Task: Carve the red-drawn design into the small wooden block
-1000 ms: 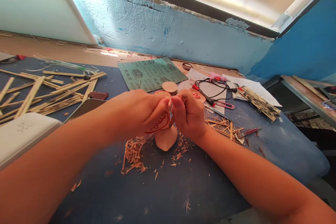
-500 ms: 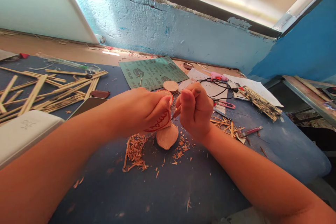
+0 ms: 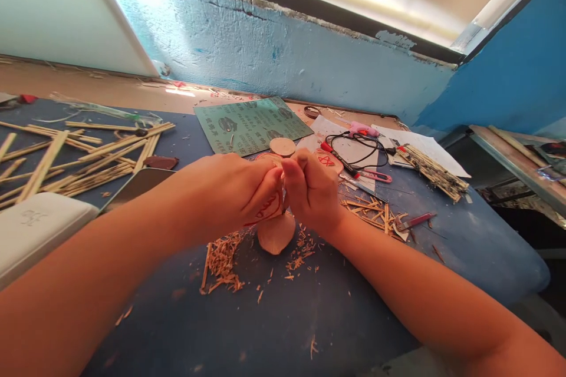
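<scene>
My left hand is closed on a pale piece with red markings, mostly hidden behind its fingers. My right hand is closed and meets the left thumb; what its fingers grip is hidden now. Just below both hands a pale rounded wooden piece lies on the dark blue table. Beyond them rests a pale round disc, and right of it a disc with a red star drawing. Wood shavings are heaped below my left hand.
Wooden sticks and a white box are at left. A green sheet lies behind. To the right are a black cable, a pink glue gun, a pink-handled cutter, papers, and a stick bundle.
My right hand has moved left against my left hand, hiding the thin tool that showed between them. The red-marked disc at right has come into view. The whole view has shifted slightly.
</scene>
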The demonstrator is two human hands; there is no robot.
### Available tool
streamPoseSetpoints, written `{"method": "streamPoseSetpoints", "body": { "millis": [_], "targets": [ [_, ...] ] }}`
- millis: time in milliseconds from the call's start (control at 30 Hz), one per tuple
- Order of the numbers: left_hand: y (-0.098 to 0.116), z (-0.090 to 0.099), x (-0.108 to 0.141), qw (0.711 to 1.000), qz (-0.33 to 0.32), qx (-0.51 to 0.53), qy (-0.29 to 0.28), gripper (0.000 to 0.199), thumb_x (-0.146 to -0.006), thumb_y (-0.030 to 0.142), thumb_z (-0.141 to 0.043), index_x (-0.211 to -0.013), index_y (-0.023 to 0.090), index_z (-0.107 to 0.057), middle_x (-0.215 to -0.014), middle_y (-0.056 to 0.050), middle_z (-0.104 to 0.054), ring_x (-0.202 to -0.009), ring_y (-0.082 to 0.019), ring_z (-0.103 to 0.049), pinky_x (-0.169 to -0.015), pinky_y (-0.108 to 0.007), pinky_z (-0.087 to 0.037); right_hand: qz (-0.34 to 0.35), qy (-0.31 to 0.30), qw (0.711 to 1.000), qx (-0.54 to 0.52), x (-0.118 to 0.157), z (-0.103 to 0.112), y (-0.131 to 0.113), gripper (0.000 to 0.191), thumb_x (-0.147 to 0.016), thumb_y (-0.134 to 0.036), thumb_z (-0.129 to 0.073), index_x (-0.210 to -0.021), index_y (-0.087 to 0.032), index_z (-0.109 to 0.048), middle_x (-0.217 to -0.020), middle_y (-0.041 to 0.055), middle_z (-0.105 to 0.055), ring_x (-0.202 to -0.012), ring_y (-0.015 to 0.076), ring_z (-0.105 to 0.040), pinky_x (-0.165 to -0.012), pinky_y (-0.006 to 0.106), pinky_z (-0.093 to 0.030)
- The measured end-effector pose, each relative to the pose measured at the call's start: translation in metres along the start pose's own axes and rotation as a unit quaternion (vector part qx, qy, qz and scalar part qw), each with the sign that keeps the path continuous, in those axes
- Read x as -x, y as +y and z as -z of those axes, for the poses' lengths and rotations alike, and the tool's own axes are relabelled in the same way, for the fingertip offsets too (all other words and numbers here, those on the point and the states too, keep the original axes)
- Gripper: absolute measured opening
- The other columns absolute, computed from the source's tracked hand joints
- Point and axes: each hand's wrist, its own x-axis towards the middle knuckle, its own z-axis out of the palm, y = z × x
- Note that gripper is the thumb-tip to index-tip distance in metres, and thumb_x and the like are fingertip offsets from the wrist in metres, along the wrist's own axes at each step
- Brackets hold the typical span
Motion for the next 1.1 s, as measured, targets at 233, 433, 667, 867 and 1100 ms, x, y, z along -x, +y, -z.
{"method": "streamPoseSetpoints", "body": {
  "millis": [233, 433, 667, 867, 1100],
  "targets": [
    [-0.0019, 0.0015, -0.0025, 0.998, 0.033, 0.042, -0.014, 0.054, -0.110, 0.048, -0.016, -0.101, 0.025, -0.063, -0.083, -0.005, -0.073, -0.070, -0.023, -0.064, -0.068, -0.036, -0.036, -0.027, 0.030, 0.999, -0.034, 0.0002, 0.0033, 0.0028, 0.031, -0.118, -0.036, -0.043, -0.089, -0.026, -0.049, -0.072, -0.0064, -0.054, -0.058, 0.0095, -0.056, -0.055, 0.027, -0.047],
    [-0.0034, -0.0005, -0.0010, 0.999, 0.032, 0.042, -0.002, 0.053, -0.112, 0.050, -0.019, -0.103, 0.024, -0.065, -0.082, -0.007, -0.075, -0.071, -0.024, -0.067, -0.069, -0.037, -0.039, -0.025, 0.050, 0.998, -0.035, 0.0020, 0.0026, 0.0042, 0.028, -0.117, -0.040, -0.043, -0.095, -0.028, -0.056, -0.073, -0.0051, -0.056, -0.057, 0.0117, -0.058, -0.053, 0.030, -0.048],
    [-0.0040, -0.0008, -0.0028, 0.999, 0.020, 0.042, -0.013, 0.055, -0.112, 0.049, -0.020, -0.109, 0.023, -0.068, -0.089, -0.007, -0.077, -0.072, -0.024, -0.067, -0.069, -0.036, -0.040, 0.001, 0.022, 1.000, -0.006, 0.0045, -0.0008, 0.0007, 0.031, -0.117, -0.036, -0.045, -0.089, -0.026, -0.051, -0.072, -0.0048, -0.056, -0.061, 0.0114, -0.057, -0.060, 0.029, -0.050],
    [-0.0006, 0.0031, -0.0020, 0.998, 0.029, 0.037, -0.033, 0.057, -0.113, 0.048, -0.016, -0.113, 0.023, -0.067, -0.091, -0.006, -0.076, -0.073, -0.024, -0.064, -0.069, -0.036, -0.037, 0.013, 0.008, 1.000, 0.005, 0.0034, -0.0011, -0.0001, 0.030, -0.116, -0.031, -0.047, -0.087, -0.025, -0.050, -0.070, -0.0058, -0.054, -0.060, 0.0098, -0.053, -0.059, 0.027, -0.047],
    [0.0039, 0.0085, -0.0005, 0.998, 0.038, 0.051, -0.030, 0.054, -0.111, 0.047, -0.022, -0.111, 0.022, -0.070, -0.083, -0.006, -0.074, -0.068, -0.023, -0.062, -0.068, -0.035, -0.036, -0.005, 0.031, 0.999, -0.013, 0.0020, 0.0022, 0.0001, 0.030, -0.117, -0.034, -0.045, -0.088, -0.026, -0.051, -0.072, -0.0048, -0.055, -0.058, 0.0111, -0.058, -0.055, 0.029, -0.047]
  ]
}}
